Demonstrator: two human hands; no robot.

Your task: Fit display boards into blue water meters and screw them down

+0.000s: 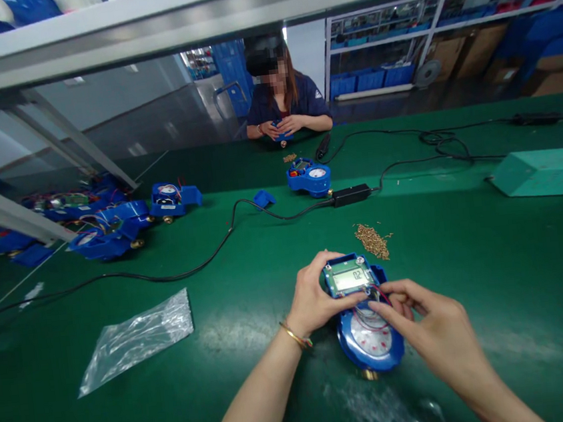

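Blue meter [368, 331] lies just nearer us than the pile of brass-coloured pieces [373, 241]; our left hand [315, 301] clasps its display [352, 279] end, while our right hand [435, 322] pinches its wires [382, 294].

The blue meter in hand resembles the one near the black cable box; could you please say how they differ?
The left hand grips the held meter; the far meter lies untouched. The held meter's dial sits nearer the wearer than its display; the far meter's dial, at its right end. Both have blue housings.
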